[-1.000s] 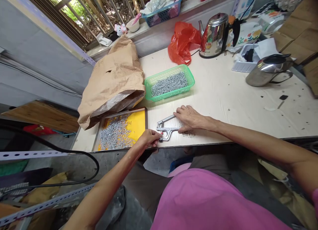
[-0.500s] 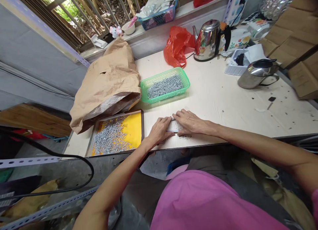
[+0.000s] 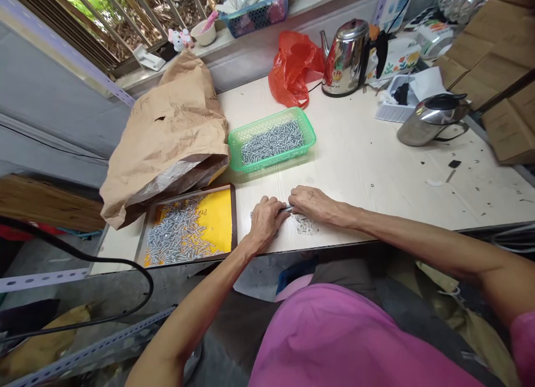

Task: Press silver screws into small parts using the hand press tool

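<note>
My left hand (image 3: 266, 219) and my right hand (image 3: 312, 202) are closed on opposite ends of a thin flat grey plate (image 3: 288, 208) close to the table's front edge. Only a narrow strip of the plate shows between my fingers, so its full shape is hidden. Beneath my right wrist, a patch of dark scuff marks (image 3: 307, 225) shows on the tabletop. Left of my left hand lies a shallow tray (image 3: 233, 217) with a yellow bottom, holding a heap of small silvery metal pins (image 3: 175, 234). A green plastic basket (image 3: 309, 139) beyond my hands holds more such pins (image 3: 273, 142).
A large brown paper bag (image 3: 167, 125) slumps behind the tray. Farther back are a red plastic bag (image 3: 292, 69), a steel kettle (image 3: 345, 58), a white plastic tray (image 3: 388, 111) and a steel jug (image 3: 428, 122). Cardboard boxes (image 3: 497, 58) stack up at the right.
The plate has turned from showing its broad light face to nearly edge-on. My fingers have closed in around its ends. The camera view has shifted slightly.
</note>
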Motion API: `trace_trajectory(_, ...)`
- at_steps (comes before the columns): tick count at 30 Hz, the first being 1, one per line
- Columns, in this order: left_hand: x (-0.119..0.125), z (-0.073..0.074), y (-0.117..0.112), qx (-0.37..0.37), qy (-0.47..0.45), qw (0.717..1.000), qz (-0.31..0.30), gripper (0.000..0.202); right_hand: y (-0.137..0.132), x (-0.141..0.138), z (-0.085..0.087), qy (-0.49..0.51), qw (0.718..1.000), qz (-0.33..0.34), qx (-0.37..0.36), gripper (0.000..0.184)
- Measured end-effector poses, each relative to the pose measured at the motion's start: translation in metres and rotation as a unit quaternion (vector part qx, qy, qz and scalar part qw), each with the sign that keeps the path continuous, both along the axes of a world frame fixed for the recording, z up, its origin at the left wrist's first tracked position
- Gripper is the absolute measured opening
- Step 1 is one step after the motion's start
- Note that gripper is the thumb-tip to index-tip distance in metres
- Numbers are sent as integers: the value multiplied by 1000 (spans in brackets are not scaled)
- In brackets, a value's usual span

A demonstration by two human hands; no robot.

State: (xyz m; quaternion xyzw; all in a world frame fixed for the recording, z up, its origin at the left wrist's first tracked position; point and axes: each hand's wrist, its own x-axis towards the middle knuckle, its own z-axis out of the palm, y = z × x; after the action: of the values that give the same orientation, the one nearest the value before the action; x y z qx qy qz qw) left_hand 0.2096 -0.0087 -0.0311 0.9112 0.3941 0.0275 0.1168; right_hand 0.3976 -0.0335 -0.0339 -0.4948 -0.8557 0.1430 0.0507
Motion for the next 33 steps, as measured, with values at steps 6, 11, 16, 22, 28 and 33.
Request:
trace_trajectory(6,-3,-1,-8,14,1,1000,17,32,2,11,7,28,1000,-11,5,23)
trace_trajectory(11,-2,-15,-48,55,-67,996,15,33,13,24,9,48,999,4,-21,28)
trace_trajectory(16,11,-26,-85,33,-119,992,-12,36,32,21,3,-10,997,-69,27,20)
trace_trajectory(22,12,-26,-89,15,-151,988,-13,37,33,-30,23,-51,996,-26,73,22)
trace_trajectory(28,9,-42,-90,-14,-141,990,10,34,13,-93,22,-39,959,260,105,13)
trace_trajectory(33,9,-50,-96,-12,-145,989,12,37,12,-105,7,34,935,321,149,13)
